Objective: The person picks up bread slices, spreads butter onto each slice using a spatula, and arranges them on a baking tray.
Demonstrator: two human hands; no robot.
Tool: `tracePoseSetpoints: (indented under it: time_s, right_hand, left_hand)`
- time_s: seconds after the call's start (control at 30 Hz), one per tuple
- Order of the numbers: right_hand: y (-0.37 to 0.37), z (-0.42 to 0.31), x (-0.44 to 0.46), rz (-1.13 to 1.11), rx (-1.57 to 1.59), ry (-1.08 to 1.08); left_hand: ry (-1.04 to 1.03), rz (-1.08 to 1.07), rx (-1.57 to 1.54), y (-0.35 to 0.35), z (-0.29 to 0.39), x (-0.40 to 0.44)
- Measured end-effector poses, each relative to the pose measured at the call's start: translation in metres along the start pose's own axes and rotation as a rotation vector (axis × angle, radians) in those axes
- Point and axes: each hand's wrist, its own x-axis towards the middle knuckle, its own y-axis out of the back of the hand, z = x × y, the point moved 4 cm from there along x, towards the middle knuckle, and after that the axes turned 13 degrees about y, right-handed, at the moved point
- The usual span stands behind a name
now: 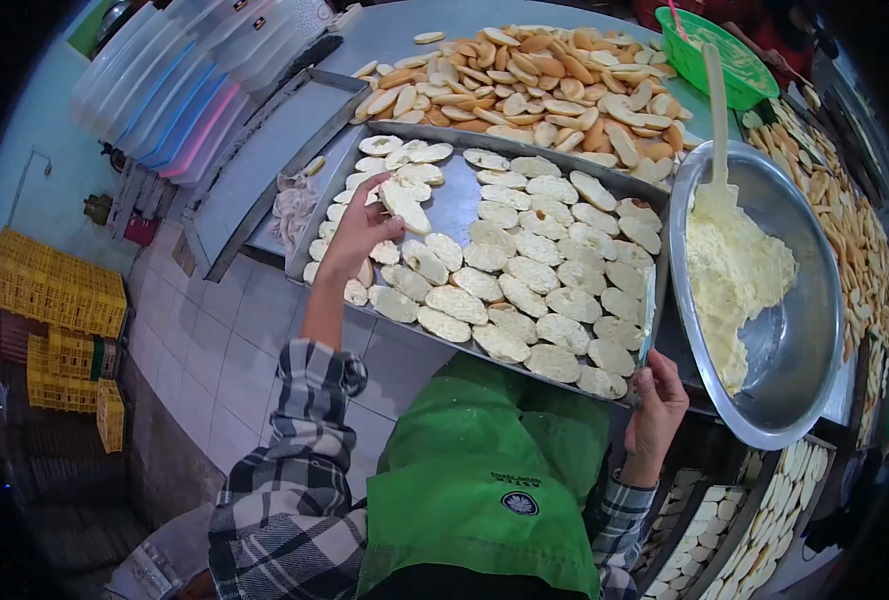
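Observation:
My left hand (357, 235) is over the left part of a metal tray (454, 195), its fingers closed on a bread slice (405, 206) with a pale coated face. Several rows of oval bread slices (534, 275) coated with pale cream lie in the tray. At the tray's right edge, my right hand (656, 405) grips the lower end of a thin spreading knife (649, 318), its blade pointing up along the rim. To the right stands a big steel bowl (702, 375) with a mass of pale yellow cream (729, 285) and a light-handled spatula (718, 120) in it.
Behind the tray is a heap of bread slices (534, 85). A green basin (719, 65) stands at the back right, near another person. More filled trays (704, 530) sit at the lower right. Stacked plastic boxes (174, 100) and yellow crates (59, 285) are on the left.

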Motion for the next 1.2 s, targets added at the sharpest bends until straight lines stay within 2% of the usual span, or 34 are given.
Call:
tracePoseSetpoints:
  time_s: [0.07, 0.23, 0.3, 0.37, 0.5, 0.57, 0.63, 0.7, 0.8, 0.9, 1.1, 1.2]
  right_hand:
    - [-0.002, 0.001, 0.0, 0.002, -0.002, -0.01]
    - [-0.007, -0.003, -0.002, 0.024, 0.006, -0.058]
    - [-0.006, -0.002, -0.001, 0.025, -0.015, -0.066]
    - [-0.002, -0.003, -0.001, 0.012, -0.085, -0.009]
    - [0.004, -0.003, -0.003, 0.04, -0.085, -0.031]
    - [0.006, -0.003, -0.003, 0.041, -0.088, -0.019]
    - [0.006, -0.004, -0.004, 0.04, -0.095, -0.018]
    - [0.005, -0.007, -0.003, 0.038, -0.099, -0.018]
    - [0.003, -0.01, -0.002, 0.037, -0.083, -0.025]
    - [0.002, -0.008, -0.002, 0.037, -0.078, -0.025]
    - [0.001, -0.012, 0.0, 0.029, -0.071, -0.012]
    - [-0.003, -0.02, 0.003, 0.056, -0.035, -0.036]
  left_hand:
    - [0.06, 0.065, 0.305, 0.012, -0.001, 0.014]
    - [-0.013, 0.071, 0.604, 0.014, -0.005, 0.054]
    - [-0.017, 0.044, 0.976, 0.007, -0.003, 0.069]
    - [-0.073, 0.02, 1.01, 0.001, -0.002, 0.083]
    - [-0.015, -0.071, 1.22, -0.014, -0.013, 0.106]
    - [-0.105, -0.177, 1.41, -0.021, -0.021, 0.112]
    - [-0.144, -0.193, 1.434, -0.018, -0.035, 0.125]
    - [-0.229, -0.137, 1.587, -0.018, -0.036, 0.129]
    - [-0.308, -0.116, 1.525, -0.03, -0.029, 0.118]
    - [-0.208, -0.192, 1.586, -0.036, -0.033, 0.119]
    - [-0.25, -0.242, 1.742, -0.028, -0.032, 0.112]
    - [-0.236, -0.165, 1.623, -0.028, -0.025, 0.118]
